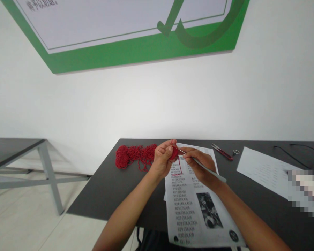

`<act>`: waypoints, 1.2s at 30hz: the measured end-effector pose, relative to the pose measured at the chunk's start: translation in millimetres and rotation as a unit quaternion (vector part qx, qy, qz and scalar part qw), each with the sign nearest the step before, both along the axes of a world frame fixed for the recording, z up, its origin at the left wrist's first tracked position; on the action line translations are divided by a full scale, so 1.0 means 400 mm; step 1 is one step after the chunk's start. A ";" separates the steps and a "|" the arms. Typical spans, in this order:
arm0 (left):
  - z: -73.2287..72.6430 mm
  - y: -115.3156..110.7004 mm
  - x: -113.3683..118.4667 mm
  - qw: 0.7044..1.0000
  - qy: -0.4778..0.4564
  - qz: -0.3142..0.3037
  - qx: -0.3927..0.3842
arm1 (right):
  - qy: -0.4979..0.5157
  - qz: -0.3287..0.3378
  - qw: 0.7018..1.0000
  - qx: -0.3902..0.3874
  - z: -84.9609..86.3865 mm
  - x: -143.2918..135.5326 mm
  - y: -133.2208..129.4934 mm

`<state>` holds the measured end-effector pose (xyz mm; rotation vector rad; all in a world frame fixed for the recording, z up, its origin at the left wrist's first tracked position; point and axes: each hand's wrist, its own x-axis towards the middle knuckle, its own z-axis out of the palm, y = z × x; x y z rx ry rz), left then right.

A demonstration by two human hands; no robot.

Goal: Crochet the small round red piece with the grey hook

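My left hand (164, 156) pinches a small piece of red crochet work (174, 152), with a strand of red yarn running over the raised fingers. In my right hand (201, 162) is a crochet hook (208, 169) with a pale grey handle, its metal tip meeting the red piece. A loose red strand hangs below the work onto a printed pattern sheet (184, 209). Behind and left of my left hand lie a red yarn ball (122, 159) and a tangle of loose red yarn (141, 153).
Thread snips (222, 152) with red handles and a small metal ring (236, 152) lie right of the sheet. Farther right are another paper (264, 170), dark glasses (294, 155) and a pixelated patch. A second table (15, 153) stands at left; a wall borders the back edge.
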<state>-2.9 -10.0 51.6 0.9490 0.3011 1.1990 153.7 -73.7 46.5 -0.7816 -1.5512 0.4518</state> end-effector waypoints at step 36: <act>-0.022 0.015 0.003 0.986 0.092 0.081 0.109 | 0.396 0.197 0.880 -0.175 -0.037 -0.046 0.056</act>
